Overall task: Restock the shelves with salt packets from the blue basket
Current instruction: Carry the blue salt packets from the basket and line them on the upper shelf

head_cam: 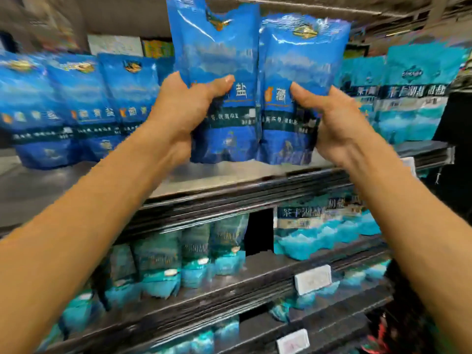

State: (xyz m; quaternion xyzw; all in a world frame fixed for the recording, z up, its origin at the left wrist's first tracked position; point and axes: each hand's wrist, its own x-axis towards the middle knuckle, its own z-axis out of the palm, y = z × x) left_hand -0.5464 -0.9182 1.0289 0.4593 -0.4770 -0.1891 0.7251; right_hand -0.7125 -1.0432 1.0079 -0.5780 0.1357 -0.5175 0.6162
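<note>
Shop shelf (229,180) bearing blue packets, left hand (178,108) gripping one salt packet (217,60), right hand (339,123) gripping another (301,62)

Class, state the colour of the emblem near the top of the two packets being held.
Gold, on deep blue packets; the head view shows it.

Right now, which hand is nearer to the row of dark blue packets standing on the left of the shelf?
Left. The left hand grips a packet just right of the row of dark blue packets. The right hand grips another packet farther right.
</note>
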